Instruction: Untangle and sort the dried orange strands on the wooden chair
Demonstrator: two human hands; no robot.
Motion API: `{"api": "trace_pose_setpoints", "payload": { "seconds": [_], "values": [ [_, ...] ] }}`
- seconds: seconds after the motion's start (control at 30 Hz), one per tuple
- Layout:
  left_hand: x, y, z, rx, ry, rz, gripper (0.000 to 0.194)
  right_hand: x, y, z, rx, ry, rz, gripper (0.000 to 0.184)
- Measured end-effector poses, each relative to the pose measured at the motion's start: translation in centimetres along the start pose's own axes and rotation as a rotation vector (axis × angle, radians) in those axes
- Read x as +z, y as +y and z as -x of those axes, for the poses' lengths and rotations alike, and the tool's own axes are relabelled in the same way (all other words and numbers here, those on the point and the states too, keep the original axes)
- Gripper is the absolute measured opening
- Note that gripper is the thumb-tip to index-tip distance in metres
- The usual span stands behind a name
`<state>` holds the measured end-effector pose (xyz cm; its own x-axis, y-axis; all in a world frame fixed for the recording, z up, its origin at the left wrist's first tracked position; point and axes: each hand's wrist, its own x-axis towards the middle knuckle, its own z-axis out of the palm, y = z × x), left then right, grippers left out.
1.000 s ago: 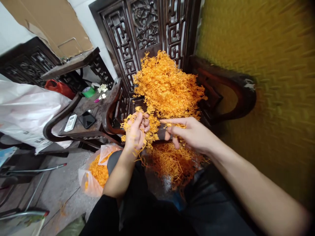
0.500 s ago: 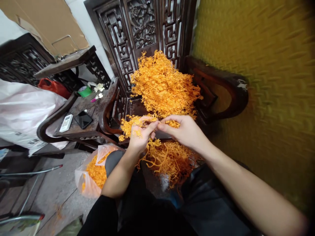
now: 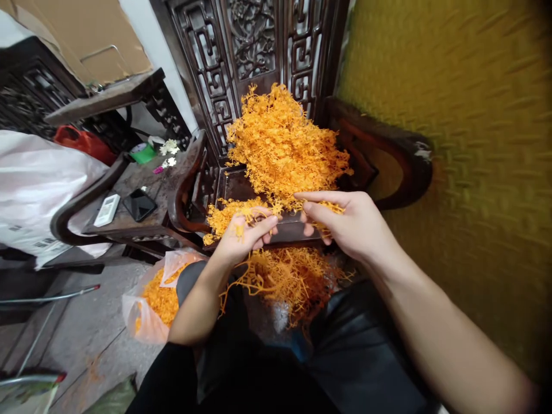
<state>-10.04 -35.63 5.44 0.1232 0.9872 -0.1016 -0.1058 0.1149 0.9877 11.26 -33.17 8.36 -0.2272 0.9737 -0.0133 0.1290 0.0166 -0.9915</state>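
My left hand [image 3: 241, 234] is closed, with an orange branching sprig [image 3: 275, 208] between thumb and fingers and orange bits against the palm. Long thin orange stems trail below it. To its right, apart from it, my right hand [image 3: 349, 221] has its index finger and thumb stretched toward the sprig; more orange sprigs [image 3: 333, 207] show within its curled fingers. Just beyond both hands, a large heap of orange sprigs [image 3: 287, 149] rests on a dark carved wooden chair [image 3: 239, 184]. A smaller orange pile [image 3: 218, 221] lies at the seat's front left. Below the hands is a tangle of bare orange stems [image 3: 297, 276].
A clear plastic bag [image 3: 149, 322] of orange pieces stands on the floor at left. On a side table [image 3: 125, 184] lie a black phone [image 3: 140, 205], a white box [image 3: 107, 210] and green tape [image 3: 142, 153]. The chair's curved arm [image 3: 420, 172] and a yellow textured surface [image 3: 474, 144] border the right.
My hands, whose fingertips met before, are now apart. The right hand has moved right and its index finger and thumb have spread a little. The view has shifted slightly.
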Motion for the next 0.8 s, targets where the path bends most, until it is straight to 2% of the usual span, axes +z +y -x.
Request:
{"api": "trace_pose_setpoints", "payload": {
  "seconds": [0.1,0.27,0.33,0.43,0.47,0.5,0.6,0.63,0.67,0.7,0.8],
  "values": [
    [0.3,-0.1,0.2,-0.016,-0.090,-0.095,0.030,0.6,0.0,0.1,-0.050,-0.026,0.059,0.040],
    [-0.1,0.6,0.4,0.076,-0.231,-0.251,0.034,1.8,0.1,0.0,-0.121,-0.156,0.102,0.035],
    [-0.5,0.6,0.5,0.059,-0.231,-0.259,0.031,1.2,0.4,-0.3,-0.130,-0.037,0.092,0.034],
    [-1.0,0.6,0.6,0.011,-0.203,-0.215,0.031,-0.1,0.8,-0.9,-0.146,0.287,-0.017,0.037],
    [-1.1,0.5,0.6,0.001,-0.202,-0.209,0.032,-0.2,0.9,-1.0,-0.130,0.298,-0.069,0.038],
    [-1.0,0.5,0.6,0.000,-0.201,-0.207,0.033,-0.2,1.0,-0.9,-0.094,0.234,-0.106,0.040],
    [-0.7,0.5,0.5,0.028,-0.229,-0.247,0.036,1.3,1.2,-0.4,0.061,-0.150,-0.093,0.043],
    [-0.6,0.5,0.5,0.049,-0.235,-0.268,0.038,1.8,1.2,-0.2,0.079,-0.237,-0.058,0.044],
    [-0.5,0.6,0.5,0.066,-0.238,-0.289,0.039,2.2,1.2,0.0,0.066,-0.255,-0.011,0.043],
    [-0.6,0.6,0.6,0.071,-0.239,-0.309,0.038,2.4,1.2,0.0,0.026,-0.199,0.042,0.042],
    [-1.0,0.9,1.0,0.030,-0.227,-0.322,0.031,1.3,1.4,-0.5,-0.122,0.185,0.137,0.039]
  ]
}}
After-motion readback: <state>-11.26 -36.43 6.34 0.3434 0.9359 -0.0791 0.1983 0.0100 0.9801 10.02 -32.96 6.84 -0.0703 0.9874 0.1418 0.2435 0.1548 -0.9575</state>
